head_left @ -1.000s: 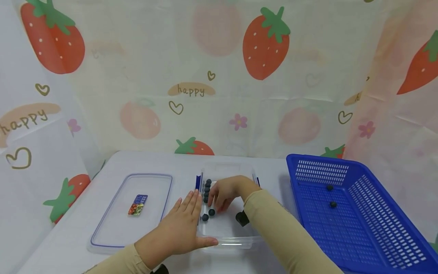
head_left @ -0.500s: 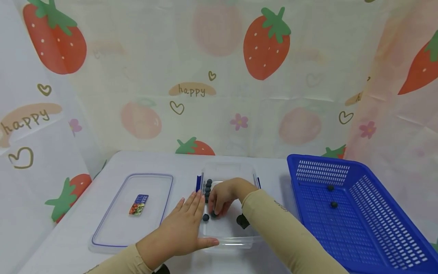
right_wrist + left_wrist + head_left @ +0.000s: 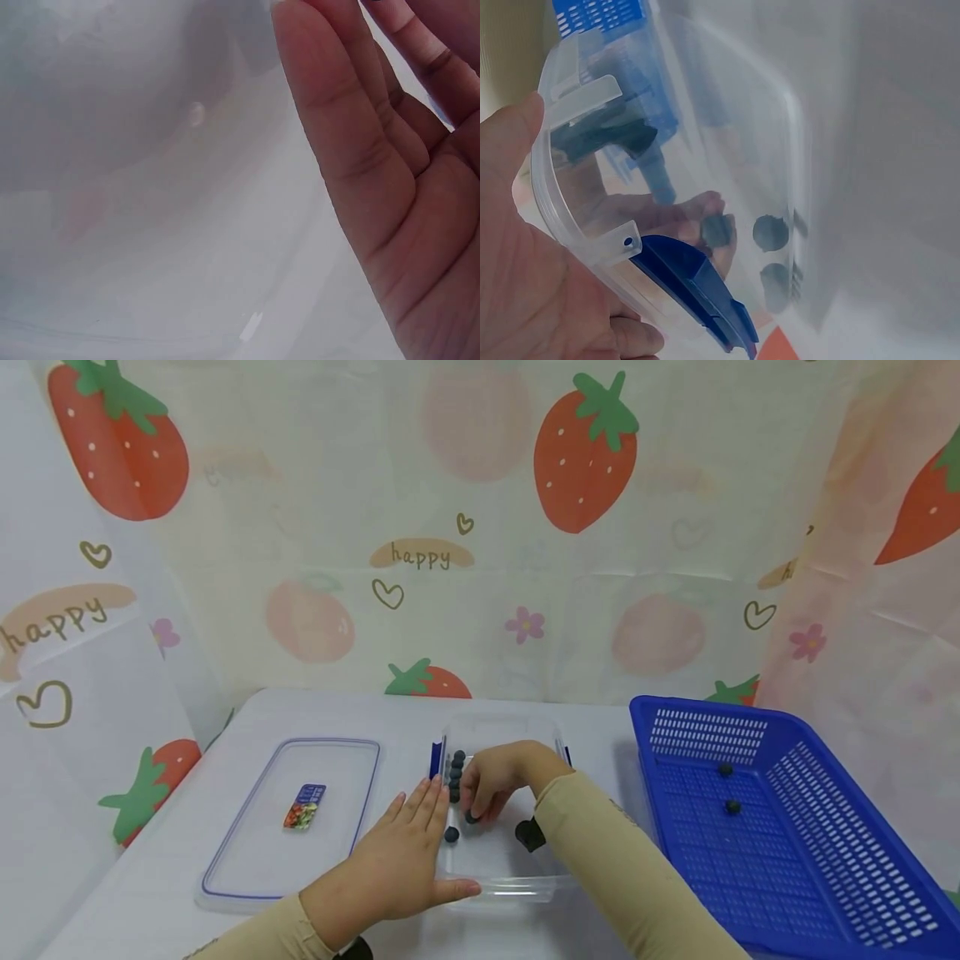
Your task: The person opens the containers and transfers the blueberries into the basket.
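A clear plastic box (image 3: 517, 889) with blue side clips (image 3: 686, 281) stands on the white table. Along its left wall lies a row of dark blueberries (image 3: 456, 772), with one loose blueberry (image 3: 452, 834) nearer the front. My right hand (image 3: 498, 781) reaches inside and pinches a blueberry (image 3: 717, 230) between thumb and fingers, just above the floor of the box. My left hand (image 3: 397, 856) rests against the left wall with straight fingers, its thumb over the front rim. In the right wrist view the fingertips run out of the top edge, so the berry is hidden.
Left of the box lies a clear lid (image 3: 247, 860) with a blue seal and a colourful label (image 3: 304, 807). On the right stands a blue perforated basket (image 3: 787, 877) holding two blueberries (image 3: 732, 807). A strawberry-print cloth (image 3: 480, 527) hangs behind.
My right hand has come down on a blueberry that lay loose in the box, pinched it and shifted it slightly away from me, towards the row. The left hand has stayed put.
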{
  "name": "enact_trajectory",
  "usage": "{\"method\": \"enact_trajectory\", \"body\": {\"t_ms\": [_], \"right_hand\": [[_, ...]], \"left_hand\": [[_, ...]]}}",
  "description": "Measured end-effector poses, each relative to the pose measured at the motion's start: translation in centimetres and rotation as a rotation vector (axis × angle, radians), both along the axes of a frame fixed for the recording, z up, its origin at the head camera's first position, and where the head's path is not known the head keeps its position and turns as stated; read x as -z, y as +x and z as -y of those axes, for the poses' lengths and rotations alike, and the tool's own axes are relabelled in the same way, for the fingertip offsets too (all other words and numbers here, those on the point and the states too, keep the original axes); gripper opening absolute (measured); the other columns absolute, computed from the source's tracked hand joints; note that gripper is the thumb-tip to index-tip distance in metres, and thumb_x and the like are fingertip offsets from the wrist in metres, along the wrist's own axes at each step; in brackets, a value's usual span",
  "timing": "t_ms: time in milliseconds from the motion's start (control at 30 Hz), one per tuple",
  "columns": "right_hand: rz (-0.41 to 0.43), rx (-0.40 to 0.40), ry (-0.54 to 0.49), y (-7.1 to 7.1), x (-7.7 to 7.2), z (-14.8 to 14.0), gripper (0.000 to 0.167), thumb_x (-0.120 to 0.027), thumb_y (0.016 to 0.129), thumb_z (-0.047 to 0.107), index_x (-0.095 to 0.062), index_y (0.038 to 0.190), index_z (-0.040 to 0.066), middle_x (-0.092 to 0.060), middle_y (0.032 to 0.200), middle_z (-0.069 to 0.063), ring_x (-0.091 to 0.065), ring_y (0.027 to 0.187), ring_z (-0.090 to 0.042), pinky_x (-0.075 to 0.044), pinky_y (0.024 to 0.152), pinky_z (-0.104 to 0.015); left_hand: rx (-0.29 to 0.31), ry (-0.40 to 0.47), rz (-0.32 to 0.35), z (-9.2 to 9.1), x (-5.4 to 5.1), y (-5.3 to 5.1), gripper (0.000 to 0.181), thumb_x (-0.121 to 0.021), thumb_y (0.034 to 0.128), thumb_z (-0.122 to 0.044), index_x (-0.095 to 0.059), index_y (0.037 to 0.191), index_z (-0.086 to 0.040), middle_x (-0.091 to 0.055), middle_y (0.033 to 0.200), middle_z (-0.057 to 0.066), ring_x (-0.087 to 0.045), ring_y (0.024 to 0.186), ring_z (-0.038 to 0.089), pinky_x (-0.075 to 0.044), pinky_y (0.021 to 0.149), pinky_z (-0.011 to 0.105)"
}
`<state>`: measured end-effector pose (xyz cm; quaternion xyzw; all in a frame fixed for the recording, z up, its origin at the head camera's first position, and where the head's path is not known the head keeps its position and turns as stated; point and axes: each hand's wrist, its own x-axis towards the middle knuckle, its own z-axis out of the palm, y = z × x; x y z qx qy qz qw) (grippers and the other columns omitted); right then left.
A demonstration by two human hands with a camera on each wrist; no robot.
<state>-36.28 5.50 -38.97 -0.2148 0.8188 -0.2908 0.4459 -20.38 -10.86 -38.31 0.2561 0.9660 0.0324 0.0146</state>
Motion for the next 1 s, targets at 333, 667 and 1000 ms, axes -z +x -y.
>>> {"method": "enact_trajectory", "body": {"t_ms": [333,667,1000], "right_hand": [[-0.016,0.001,-0.155,-0.2,-1.8,-0.8,0.009,-0.062,0.08,-0.005,-0.064,0.088,-0.001,-0.064,0.082,-0.011,-0.065,0.076,-0.022,-0.053,0.074,-0.035],[-0.065,0.035,-0.2,-0.4,-3.7,-2.3,0.009,-0.065,0.081,-0.001,-0.064,0.09,0.001,-0.065,0.084,-0.013,-0.065,0.081,-0.025,-0.053,0.076,-0.035],[-0.135,0.049,-0.179,-0.4,-6.3,-4.3,0.008,-0.065,0.081,0.0,-0.064,0.089,0.001,-0.065,0.087,-0.014,-0.065,0.086,-0.03,-0.053,0.076,-0.035]], "left_hand": [[-0.004,-0.018,0.003,-0.1,0.4,-0.2,0.112,-0.029,0.0727,-0.083,-0.016,0.144,0.003,-0.009,0.151,0.019,-0.005,0.139,0.031,-0.014,0.108,0.051],[-0.018,-0.014,0.017,-0.2,0.4,-0.2,0.111,-0.034,0.0732,-0.082,-0.016,0.144,0.002,-0.009,0.151,0.019,-0.005,0.139,0.031,-0.014,0.109,0.051],[-0.018,-0.022,0.013,-0.1,0.2,-0.2,0.112,-0.031,0.0725,-0.083,-0.017,0.144,0.002,-0.01,0.151,0.018,-0.007,0.139,0.03,-0.015,0.109,0.05]]}}
